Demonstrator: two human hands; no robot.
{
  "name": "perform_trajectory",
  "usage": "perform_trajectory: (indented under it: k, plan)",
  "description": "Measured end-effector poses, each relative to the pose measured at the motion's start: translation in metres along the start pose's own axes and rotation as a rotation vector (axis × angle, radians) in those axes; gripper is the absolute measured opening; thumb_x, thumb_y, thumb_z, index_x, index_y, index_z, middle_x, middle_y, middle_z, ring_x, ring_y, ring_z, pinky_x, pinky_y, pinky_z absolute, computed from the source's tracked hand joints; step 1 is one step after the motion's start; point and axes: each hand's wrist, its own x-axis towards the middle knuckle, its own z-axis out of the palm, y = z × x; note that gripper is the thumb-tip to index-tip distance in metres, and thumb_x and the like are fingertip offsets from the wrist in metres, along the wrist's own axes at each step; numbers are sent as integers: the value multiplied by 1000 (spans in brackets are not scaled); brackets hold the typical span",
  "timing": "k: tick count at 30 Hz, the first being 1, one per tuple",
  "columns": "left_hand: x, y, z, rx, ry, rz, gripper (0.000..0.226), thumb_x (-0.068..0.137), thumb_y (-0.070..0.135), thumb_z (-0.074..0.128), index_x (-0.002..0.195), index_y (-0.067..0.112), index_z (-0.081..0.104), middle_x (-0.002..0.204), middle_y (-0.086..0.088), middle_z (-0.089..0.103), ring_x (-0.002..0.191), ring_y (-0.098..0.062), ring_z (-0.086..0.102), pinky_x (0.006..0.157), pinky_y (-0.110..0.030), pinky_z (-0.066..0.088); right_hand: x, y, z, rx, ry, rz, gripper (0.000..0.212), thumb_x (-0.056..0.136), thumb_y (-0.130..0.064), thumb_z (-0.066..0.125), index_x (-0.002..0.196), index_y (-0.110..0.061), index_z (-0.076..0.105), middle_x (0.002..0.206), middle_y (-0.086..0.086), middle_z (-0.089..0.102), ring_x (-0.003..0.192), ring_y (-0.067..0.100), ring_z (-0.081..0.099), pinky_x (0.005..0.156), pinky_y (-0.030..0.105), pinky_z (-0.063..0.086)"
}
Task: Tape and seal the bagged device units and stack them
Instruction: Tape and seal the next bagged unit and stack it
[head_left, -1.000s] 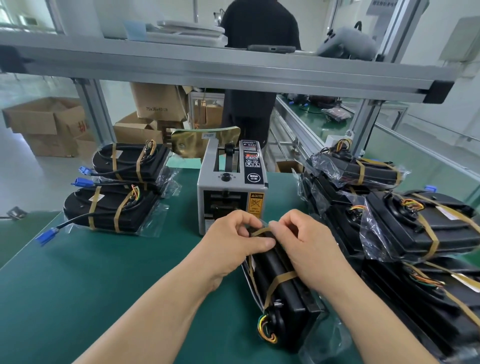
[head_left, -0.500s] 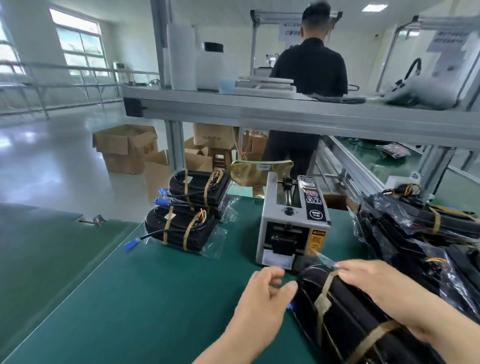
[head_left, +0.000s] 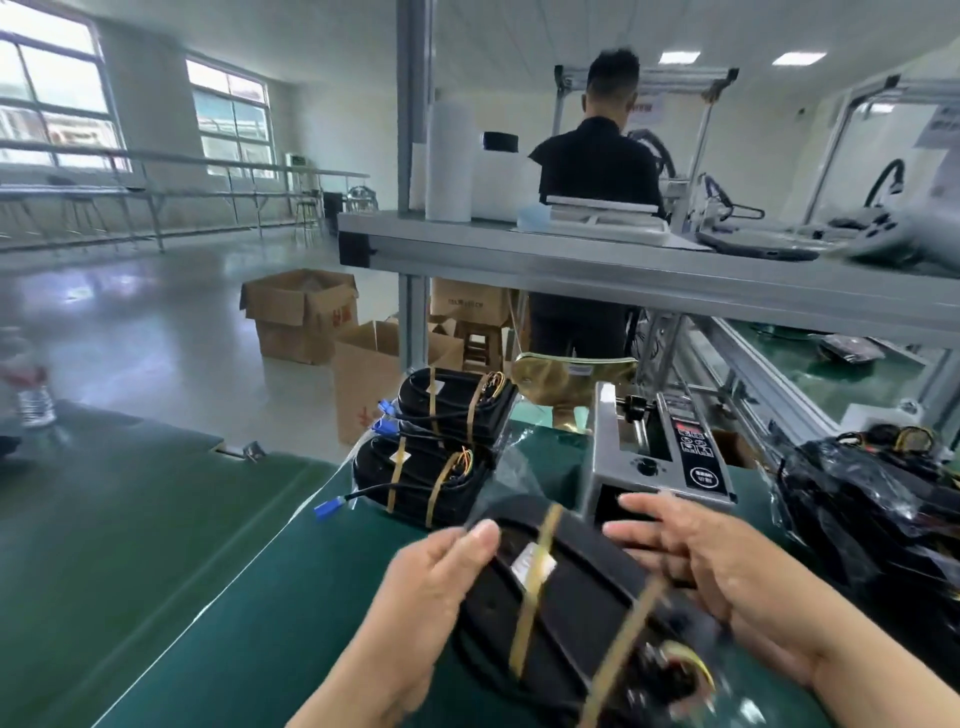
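The bagged unit (head_left: 566, 592), which a second ago was lying flat in front of the tape dispenser (head_left: 660, 467) while a strip was being pressed down on its far end, is now taken up between both hands and swung toward the left. Two tape bands (head_left: 535, 571) are seen wrapped across it, so the taping of this unit is judged to be finished and the stacking step begun. The stack of sealed units (head_left: 441, 447) is seen at the far left of the bench (head_left: 208, 597), and that is where the unit is probably to be carried. A pile of bagged units (head_left: 872, 514) is left on the right.

The unit is held low and near, tilted, just in front of the dispenser; whether it is fully clear of the bench cannot be told because of blur. Its left edge is pinched by the left hand (head_left: 431, 592), with the thumb laid on top and the fingers hidden beneath. The right hand (head_left: 727, 566) is set against the right side, its fingers (head_left: 641, 535) stretched nearly straight.
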Motion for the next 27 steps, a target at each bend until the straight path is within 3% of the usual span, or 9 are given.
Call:
perform_trajectory:
  k: [2,4,6,8,11,14,19,23,27]
  plan:
    - [16,12,-23,-42,128,-60,65,78,57,66,101,-4,70,101,-21,74,96,-31,73,98,-50,52,8,3,8,-3,9,-22,65,80,-68,48,131,-29,56,120,0,72,105,21,69,82,41,60]
    - [41,22,-45,-64,263,-100,63,85,57,66,95,-5,67,97,-17,76,86,-27,72,94,-48,55,16,4,33,80,-56,-31,62,72,-74,56,126,-44,56,124,4,69,109,27,69,82,47,61]
    - [67,34,-63,-72,352,-116,50,85,56,68,90,7,72,92,-6,78,79,-22,74,78,-39,59,33,1,60,146,-68,-54,54,68,-62,73,117,-55,53,123,2,65,107,29,69,78,48,62]
    - [93,44,-76,-52,402,-118,48,86,57,67,94,10,74,90,-8,78,79,-22,73,76,-38,59,64,-4,84,211,-2,-79,61,75,-39,80,125,-52,47,116,-8,64,95,23,74,70,40,62]
    - [132,52,-88,5,435,-79,44,91,57,61,97,15,70,96,-10,76,85,-25,71,79,-40,59,113,-14,108,290,90,-47,60,93,-23,69,144,-34,41,131,3,60,102,28,70,63,33,59]
    - [163,51,-96,109,447,-21,36,97,54,51,103,23,68,101,-9,72,94,-28,69,80,-42,59,148,-13,119,359,92,-26,61,96,-19,65,149,-28,36,136,11,58,108,32,67,55,30,56]
    - [193,30,-111,276,529,-18,40,102,49,39,122,25,64,105,1,68,97,-22,62,88,-40,52,175,0,132,377,95,25,61,95,-16,66,146,-32,37,135,14,58,106,33,69,57,32,58]
    - [197,15,-108,361,629,-61,41,104,45,34,133,28,57,106,4,58,95,-20,53,82,-34,39,178,9,137,324,146,-15,57,94,-16,68,140,-37,44,128,7,63,100,27,72,60,31,58]
    - [190,6,-99,365,652,-48,43,105,45,32,138,28,54,126,-1,59,106,-23,54,89,-39,45,176,22,139,253,213,-60,59,94,-20,68,143,-39,43,133,3,60,99,21,71,61,30,59]
